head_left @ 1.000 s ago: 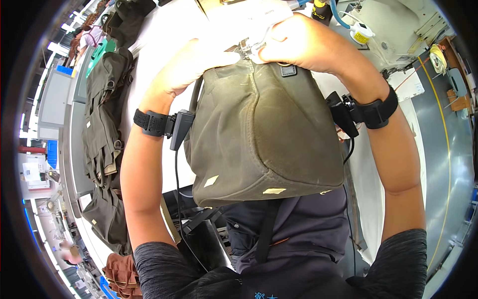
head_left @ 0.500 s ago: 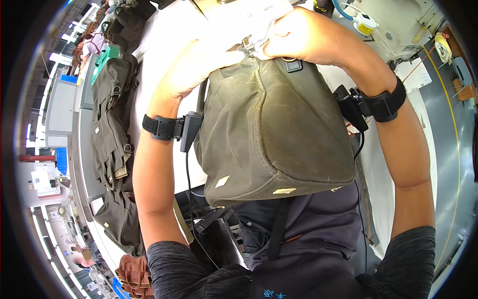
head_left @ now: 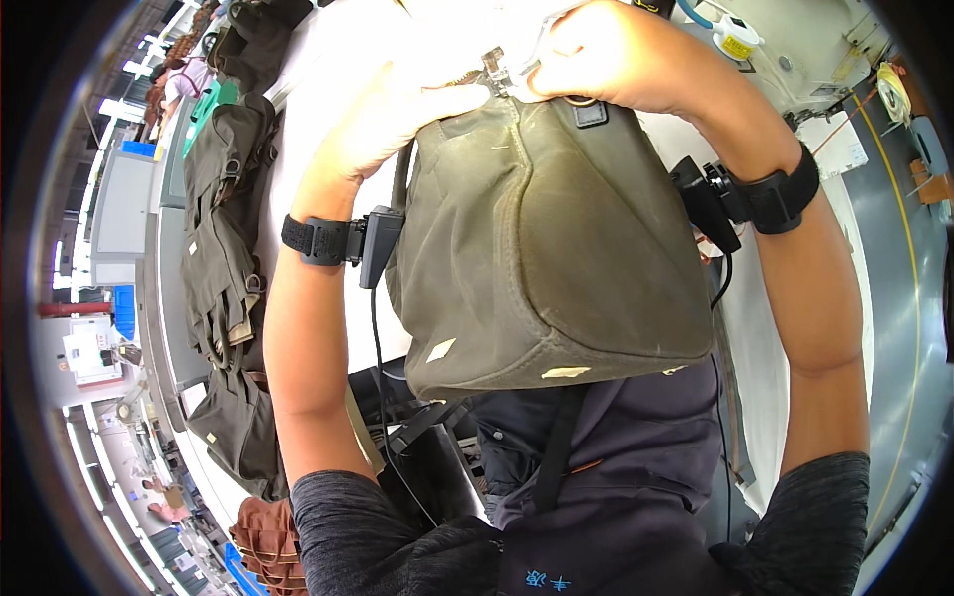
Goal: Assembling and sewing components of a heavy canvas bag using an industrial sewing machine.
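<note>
A dark olive fabric bag (head_left: 606, 248) hangs toward me with its seamed bottom nearest my body. Its far edge lies at a small metal sewing-machine foot (head_left: 495, 68). Left of the foot, my left hand (head_left: 393, 119) pinches that edge, thumb on top and the other fingers mostly lost in glare. On the opposite side my right hand (head_left: 606, 55) has its thumb and fingers closed on the edge, close to the metal. Beside the right hand a black tab (head_left: 589, 114) with a metal ring sits on the bag. Bright light washes out the machine's upper parts.
More olive bags (head_left: 224, 238) lie in a row along the left side of the table. Reddish-brown bags (head_left: 266, 546) are piled at lower left. A white container with a yellow label (head_left: 735, 40) stands at upper right. Cables hang from both wrist straps.
The view has shifted slightly; the bag, the metal foot and both hands appear a little higher in the picture. Both hands keep their hold on the bag's edge.
</note>
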A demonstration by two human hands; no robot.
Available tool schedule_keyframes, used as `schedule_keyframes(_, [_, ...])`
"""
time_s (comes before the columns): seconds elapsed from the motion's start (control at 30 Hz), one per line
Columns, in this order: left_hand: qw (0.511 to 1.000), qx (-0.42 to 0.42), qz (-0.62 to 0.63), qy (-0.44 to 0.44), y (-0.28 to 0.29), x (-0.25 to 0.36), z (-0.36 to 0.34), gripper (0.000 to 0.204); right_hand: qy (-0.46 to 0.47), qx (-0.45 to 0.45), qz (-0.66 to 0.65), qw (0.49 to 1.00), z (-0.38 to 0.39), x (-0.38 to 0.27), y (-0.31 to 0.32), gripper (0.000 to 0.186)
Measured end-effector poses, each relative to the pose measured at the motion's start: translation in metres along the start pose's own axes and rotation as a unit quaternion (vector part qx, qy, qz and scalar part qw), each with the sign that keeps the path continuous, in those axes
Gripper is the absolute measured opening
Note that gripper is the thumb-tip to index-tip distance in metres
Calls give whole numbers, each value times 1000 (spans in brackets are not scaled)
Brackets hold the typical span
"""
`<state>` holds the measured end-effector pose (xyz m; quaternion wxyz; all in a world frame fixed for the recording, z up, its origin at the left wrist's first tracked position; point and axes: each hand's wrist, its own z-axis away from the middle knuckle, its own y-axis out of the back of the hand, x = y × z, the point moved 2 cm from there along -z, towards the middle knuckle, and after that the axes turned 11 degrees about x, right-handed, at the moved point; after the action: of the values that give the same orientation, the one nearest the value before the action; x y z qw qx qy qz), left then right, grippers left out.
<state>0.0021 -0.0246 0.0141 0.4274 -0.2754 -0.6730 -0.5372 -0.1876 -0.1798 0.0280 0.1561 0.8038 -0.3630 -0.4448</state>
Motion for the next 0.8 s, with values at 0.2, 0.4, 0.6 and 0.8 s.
schedule_keyframes(0.2, [989, 51, 2, -139, -1, 12, 5, 51, -68, 45, 112, 990, -2, -4, -2, 29])
schedule_keyframes(0.4, [995, 20, 62, -82, -1, 12, 2, 54, -114, -6, 121, 986, -3, -12, 4, 29])
schedule_keyframes(0.6, [993, 11, 63, -101, -2, 11, 1, 56, -1, 7, 75, 997, -4, -6, -3, 21])
schedule_keyframes(0.8, [986, 69, 105, -112, 0, 13, 0, 53, -73, 15, 94, 993, -1, 3, -2, 25])
